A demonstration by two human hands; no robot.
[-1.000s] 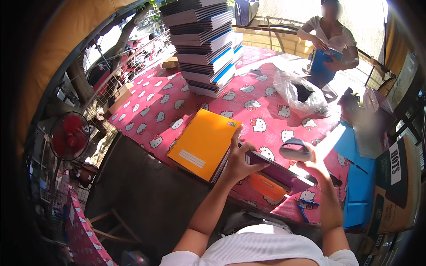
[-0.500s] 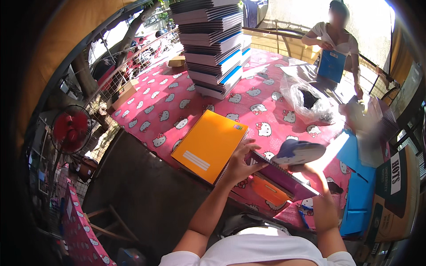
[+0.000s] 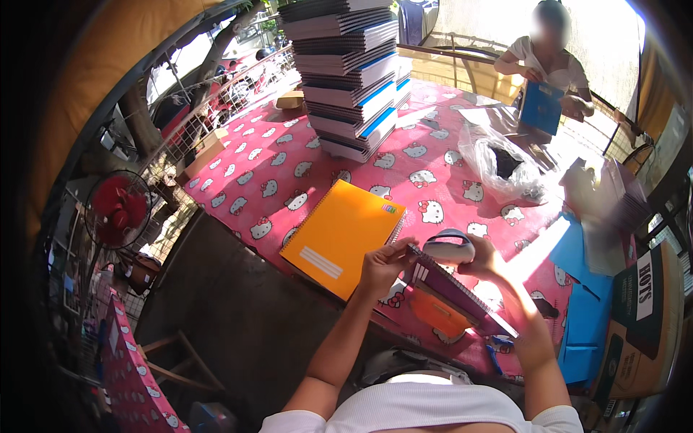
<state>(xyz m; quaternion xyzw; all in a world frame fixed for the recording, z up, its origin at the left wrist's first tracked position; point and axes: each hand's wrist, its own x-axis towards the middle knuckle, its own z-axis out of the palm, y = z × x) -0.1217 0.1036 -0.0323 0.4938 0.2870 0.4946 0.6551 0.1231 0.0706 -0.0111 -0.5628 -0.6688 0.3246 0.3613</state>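
Pink cartoon-cat tablecloth [image 3: 303, 173] spread across most of the frame, from upper left down to lower right. Tall stack of spiral notebooks [image 3: 350, 72] at top centre, spines banded grey, white and blue, leaning slightly. Small cardboard box [image 3: 290, 99] just left of the stack, near the table's far edge. Crumpled clear plastic bag [image 3: 505, 169] with something dark inside, right of centre. Blue folders [image 3: 585, 310] piled at the right edge, beside a brown carton [image 3: 646, 325] at lower right. Another person [image 3: 545, 61] seated at upper right, holding a blue book [image 3: 541, 107] upright in both hands. Red fan [image 3: 115, 209] at far left, beyond a wire fence.

Orange spiral-bound notebook [image 3: 343, 237] lying closed and flat on the cloth at centre, wire binding along its right side, a pale label strip near its lower corner, a small coloured mark at its upper right corner; untouched, just left of the hands. Purple-covered spiral notebook [image 3: 462, 299] held tilted above the table's near edge, right of centre, partly hiding an orange pouch [image 3: 440, 317] beneath it. Left hand [image 3: 382, 263] pinched shut on the purple notebook's upper-left corner, fingers curled over the wire. Right hand [image 3: 484, 260] wrapped around a roll of grey tape [image 3: 447, 247], pressed against the notebook's top edge, just right of the left hand. Both forearms rising from the lower edge of the frame, white shirt below.
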